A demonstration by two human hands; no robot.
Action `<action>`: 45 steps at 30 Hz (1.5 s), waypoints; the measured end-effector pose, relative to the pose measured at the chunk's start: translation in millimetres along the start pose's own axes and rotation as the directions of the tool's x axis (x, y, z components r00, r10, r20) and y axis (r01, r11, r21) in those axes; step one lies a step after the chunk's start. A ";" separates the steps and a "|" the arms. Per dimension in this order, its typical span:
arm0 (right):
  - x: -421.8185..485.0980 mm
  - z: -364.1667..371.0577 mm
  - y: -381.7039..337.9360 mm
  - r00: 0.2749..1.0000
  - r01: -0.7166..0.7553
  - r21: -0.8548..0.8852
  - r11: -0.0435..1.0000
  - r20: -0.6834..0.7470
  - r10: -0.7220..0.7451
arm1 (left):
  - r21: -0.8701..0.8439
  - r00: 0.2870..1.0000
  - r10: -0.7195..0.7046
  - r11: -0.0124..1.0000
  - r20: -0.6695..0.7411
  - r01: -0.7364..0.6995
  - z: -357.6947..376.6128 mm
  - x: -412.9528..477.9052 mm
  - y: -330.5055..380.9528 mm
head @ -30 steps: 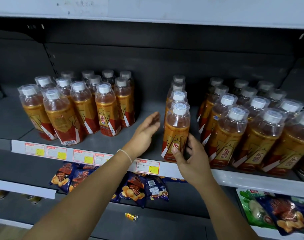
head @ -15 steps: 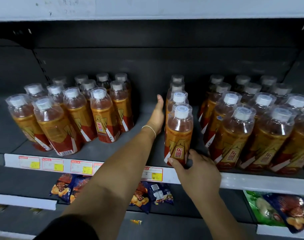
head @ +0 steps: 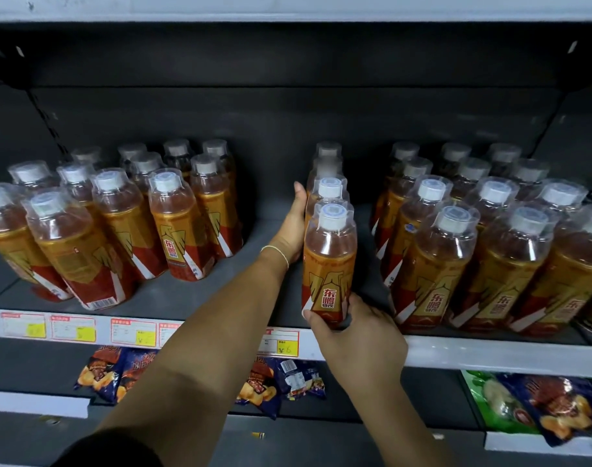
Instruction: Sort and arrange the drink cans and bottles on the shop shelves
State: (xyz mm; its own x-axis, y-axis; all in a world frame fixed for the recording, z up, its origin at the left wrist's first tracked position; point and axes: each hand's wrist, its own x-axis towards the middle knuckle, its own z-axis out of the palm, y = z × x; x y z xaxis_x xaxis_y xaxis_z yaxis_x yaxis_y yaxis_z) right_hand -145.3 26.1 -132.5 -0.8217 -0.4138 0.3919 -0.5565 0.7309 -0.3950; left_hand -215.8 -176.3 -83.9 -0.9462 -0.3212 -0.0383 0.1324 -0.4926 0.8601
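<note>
Though one flat, hands [head: 289,230] [head: 362,335] on bottles [head: 328,264]

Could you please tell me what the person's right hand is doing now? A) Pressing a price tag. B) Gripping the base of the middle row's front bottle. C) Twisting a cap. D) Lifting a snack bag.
B: the right hand curls round the base of the front bottle in the single-file middle row, while the left hand lies flat against that row's left side.
</note>
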 end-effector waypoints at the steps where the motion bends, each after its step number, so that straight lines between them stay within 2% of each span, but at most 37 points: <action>1: 0.2 0.6 -0.3 1.000 0.000 0.003 1.000 -0.004 0.000 | -0.004 1.000 0.002 1.000 0.012 -0.001 1.3 -0.2 0.1; 4: 1.6 1.8 0.4 1.000 0.000 0.016 1.000 -0.012 0.000 | 0.007 0.998 0.037 0.999 0.045 -0.037 2.1 1.4 -2.1; 8: 2.6 1.5 3.4 1.000 -0.001 0.026 1.000 -0.023 0.001 | -0.005 1.000 -0.001 1.000 -0.003 0.001 9.6 -2.0 -2.2; 11: 3.6 0.4 6.9 0.999 0.004 0.029 1.000 -0.048 -0.003 | 0.203 0.982 0.003 0.978 -0.190 0.037 11.4 -1.4 -7.7; 12: 3.9 -0.1 8.0 0.999 0.001 0.034 0.999 -0.041 0.000 | 0.220 0.978 0.015 0.975 -0.209 0.032 11.3 -0.8 -8.8; 13: 4.2 -0.8 9.2 0.999 -0.004 0.040 0.999 -0.034 0.005 | 0.197 0.982 0.013 0.980 -0.191 0.026 12.9 -0.9 -8.4; 16: 4.9 -2.7 13.4 1.000 -0.020 0.056 0.998 -0.015 0.021 | -0.029 1.000 0.007 1.000 -0.001 -0.007 19.1 -2.2 -5.1; 18: 6.0 -3.9 16.4 1.000 -0.022 0.060 0.998 -0.009 0.023 | -0.050 0.999 0.013 0.999 0.044 -0.011 21.4 -0.3 -6.2; 21: 8.5 -5.9 20.9 1.000 -0.027 0.064 0.998 0.011 0.027 | 0.005 0.999 0.047 0.999 0.016 -0.047 25.2 2.2 -8.7; 25: 10.8 -9.0 27.2 0.999 -0.039 0.074 0.996 0.041 0.036 | -0.043 0.999 0.049 0.998 0.003 -0.049 34.0 2.1 -9.8; 33: 12.0 -13.6 35.0 0.997 -0.069 0.056 0.996 0.032 0.067 | -0.087 0.992 0.051 0.995 0.117 -0.041 37.9 16.6 -22.3; 45: 8.3 -17.3 31.9 0.994 -0.103 0.076 0.992 0.040 0.100 | -0.104 0.996 0.031 0.994 0.087 -0.022 44.1 16.0 -23.3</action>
State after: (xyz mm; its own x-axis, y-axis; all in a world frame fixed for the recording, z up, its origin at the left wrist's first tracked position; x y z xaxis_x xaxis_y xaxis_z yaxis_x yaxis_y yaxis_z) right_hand -167.7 55.4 -127.5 -0.8773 -0.3601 0.3171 -0.4771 0.7260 -0.4953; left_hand -247.0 -134.3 -82.2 -0.9637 -0.2650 0.0324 0.1830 -0.5671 0.8031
